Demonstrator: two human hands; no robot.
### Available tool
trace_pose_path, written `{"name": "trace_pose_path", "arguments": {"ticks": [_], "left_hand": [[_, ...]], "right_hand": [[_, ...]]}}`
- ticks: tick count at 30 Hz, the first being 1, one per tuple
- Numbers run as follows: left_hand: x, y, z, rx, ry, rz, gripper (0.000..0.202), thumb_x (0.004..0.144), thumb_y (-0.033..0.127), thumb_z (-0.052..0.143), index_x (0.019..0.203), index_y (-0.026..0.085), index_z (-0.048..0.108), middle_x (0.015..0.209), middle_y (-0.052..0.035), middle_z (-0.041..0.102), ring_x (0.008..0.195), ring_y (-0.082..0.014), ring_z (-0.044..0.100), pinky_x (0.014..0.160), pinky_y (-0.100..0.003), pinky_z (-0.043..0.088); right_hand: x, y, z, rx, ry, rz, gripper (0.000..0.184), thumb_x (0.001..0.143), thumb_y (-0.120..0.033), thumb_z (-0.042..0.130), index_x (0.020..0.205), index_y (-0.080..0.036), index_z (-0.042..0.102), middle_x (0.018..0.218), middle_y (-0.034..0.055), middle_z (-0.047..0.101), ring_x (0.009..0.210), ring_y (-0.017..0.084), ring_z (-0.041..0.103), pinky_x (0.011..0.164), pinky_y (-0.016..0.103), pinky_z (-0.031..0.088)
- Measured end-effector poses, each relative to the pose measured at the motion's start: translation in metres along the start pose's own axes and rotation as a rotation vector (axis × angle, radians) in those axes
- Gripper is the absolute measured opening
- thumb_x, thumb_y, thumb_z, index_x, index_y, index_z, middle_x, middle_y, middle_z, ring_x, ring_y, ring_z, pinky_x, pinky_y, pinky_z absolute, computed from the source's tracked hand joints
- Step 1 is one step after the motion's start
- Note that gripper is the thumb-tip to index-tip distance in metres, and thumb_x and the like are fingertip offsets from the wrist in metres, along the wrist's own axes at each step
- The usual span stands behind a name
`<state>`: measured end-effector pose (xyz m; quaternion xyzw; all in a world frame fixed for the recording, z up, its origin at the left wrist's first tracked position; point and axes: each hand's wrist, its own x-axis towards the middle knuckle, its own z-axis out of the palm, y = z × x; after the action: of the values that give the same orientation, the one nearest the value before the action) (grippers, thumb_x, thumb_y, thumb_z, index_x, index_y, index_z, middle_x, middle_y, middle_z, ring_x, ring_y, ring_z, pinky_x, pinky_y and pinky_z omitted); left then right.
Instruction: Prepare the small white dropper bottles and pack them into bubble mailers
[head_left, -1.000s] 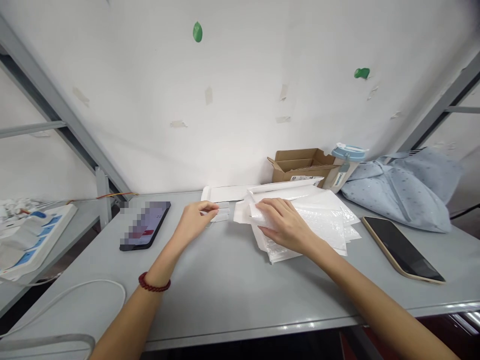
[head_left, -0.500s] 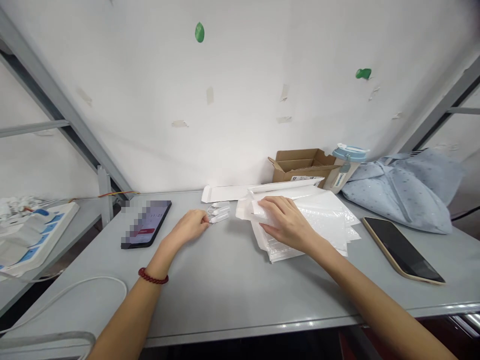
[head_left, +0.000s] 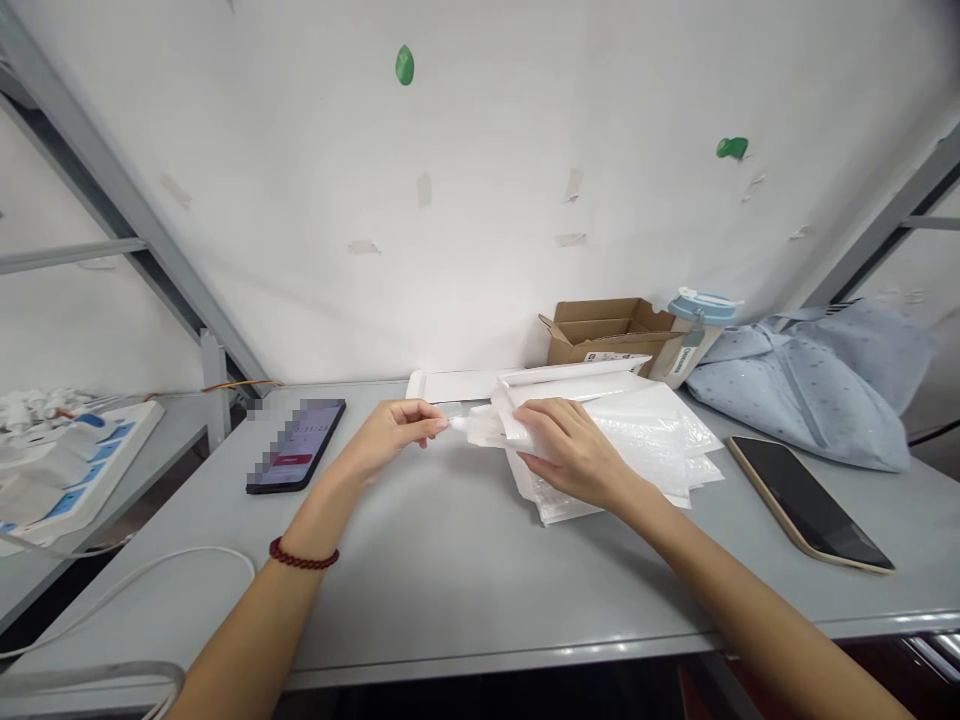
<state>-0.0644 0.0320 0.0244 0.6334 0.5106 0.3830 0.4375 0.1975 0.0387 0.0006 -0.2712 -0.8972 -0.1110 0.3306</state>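
Note:
My left hand (head_left: 409, 424) is closed in a pinch on the end of a slim white tube-like piece (head_left: 459, 424). Its other end reaches the open mouth of a white bubble mailer (head_left: 517, 405), and how far in it goes I cannot tell. My right hand (head_left: 566, 445) grips that mailer near its mouth, fingers over the top. More white bubble mailers (head_left: 645, 440) lie in a loose stack beneath it. Behind my left fingertips a small clear item (head_left: 450, 408) shows in part on the table.
A long white flat packet (head_left: 457, 385) lies along the wall. Behind the mailers are an open cardboard box (head_left: 600, 325), a blue-lidded cup (head_left: 697, 335) and a light blue cloth bag (head_left: 802, 390). Phones lie left (head_left: 300, 450) and right (head_left: 810, 505) on the grey table (head_left: 450, 590).
My left hand has lifted a white piece from the small group on the table and brought it up and right to the mailer's mouth. My right hand stays on the mailer.

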Motion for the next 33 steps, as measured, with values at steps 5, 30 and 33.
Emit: {"name": "trace_pose_path", "arguments": {"ticks": [5, 30, 33], "left_hand": [[0.001, -0.003, 0.021, -0.053, 0.052, 0.044, 0.018, 0.069, 0.038, 0.069, 0.072, 0.021, 0.07, 0.091, -0.0038, 0.067, 0.091, -0.0192, 0.057, 0.082, -0.032, 0.044], [-0.002, -0.008, 0.064, -0.306, 0.156, -0.035, 0.029, 0.058, 0.018, 0.067, 0.048, 0.017, 0.041, 0.047, 0.0084, 0.04, 0.047, -0.0055, 0.035, 0.046, -0.019, 0.025], [-0.002, -0.01, 0.065, -0.407, 0.239, -0.048, 0.034, 0.057, 0.018, 0.068, 0.05, 0.018, 0.035, 0.047, 0.0093, 0.035, 0.045, -0.0047, 0.031, 0.044, -0.019, 0.022]], "right_hand": [[0.001, -0.006, -0.001, -0.01, 0.005, -0.046, 0.034, 0.08, -0.011, 0.052, 0.113, -0.016, 0.047, 0.105, 0.0119, 0.059, 0.091, 0.024, 0.052, 0.075, 0.036, 0.042], [0.0, -0.018, -0.001, -0.201, 0.045, -0.151, 0.041, 0.076, -0.012, 0.05, 0.117, -0.016, 0.048, 0.126, 0.017, 0.052, 0.118, 0.028, 0.045, 0.096, 0.051, 0.029], [-0.001, -0.019, 0.0, -0.278, 0.093, -0.172, 0.04, 0.078, -0.004, 0.045, 0.115, -0.018, 0.05, 0.125, 0.0145, 0.055, 0.118, 0.026, 0.047, 0.097, 0.049, 0.029]]}}
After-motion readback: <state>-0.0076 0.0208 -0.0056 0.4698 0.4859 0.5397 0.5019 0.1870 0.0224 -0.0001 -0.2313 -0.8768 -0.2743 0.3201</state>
